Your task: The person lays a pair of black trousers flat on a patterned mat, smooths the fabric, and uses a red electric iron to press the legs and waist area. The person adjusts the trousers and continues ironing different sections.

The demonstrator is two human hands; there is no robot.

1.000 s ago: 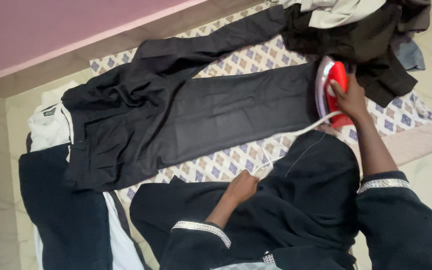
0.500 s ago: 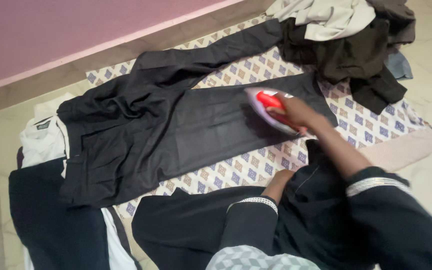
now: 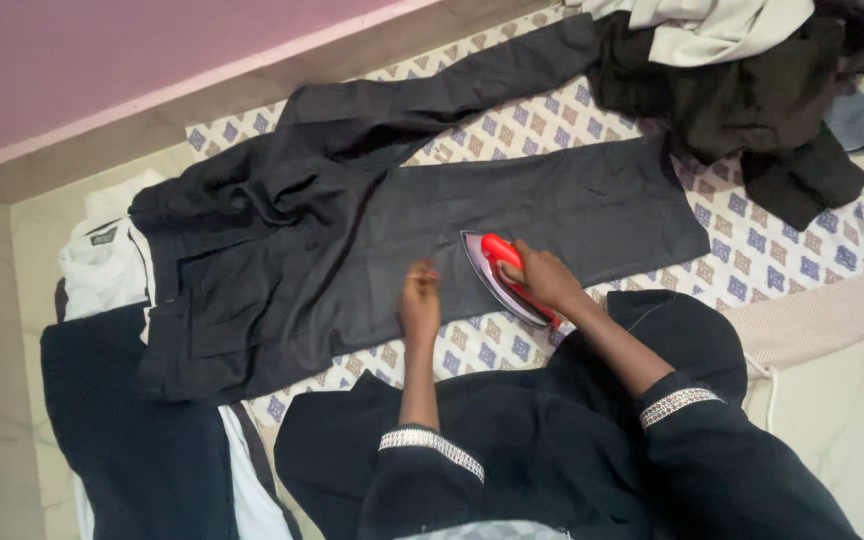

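A pair of dark grey trousers (image 3: 352,230) lies spread flat on a patterned cloth (image 3: 752,250) on the floor. My right hand (image 3: 542,280) grips the red handle of an electric iron (image 3: 497,275), which rests on the near trouser leg close to its lower edge. My left hand (image 3: 419,300) presses flat on the same leg just left of the iron, fingers together pointing away from me. Both my sleeves are black with silver trim at the cuffs.
A heap of dark and cream clothes (image 3: 742,70) lies at the cloth's far right corner. Folded navy and white garments (image 3: 122,400) lie at the left. A pink wall (image 3: 102,70) runs along the far side. The iron's white cord (image 3: 767,385) trails over marble floor at right.
My right hand has slid the iron leftward along the trouser leg, from its hem end toward the middle. My left hand has come forward from near my lap onto the fabric.
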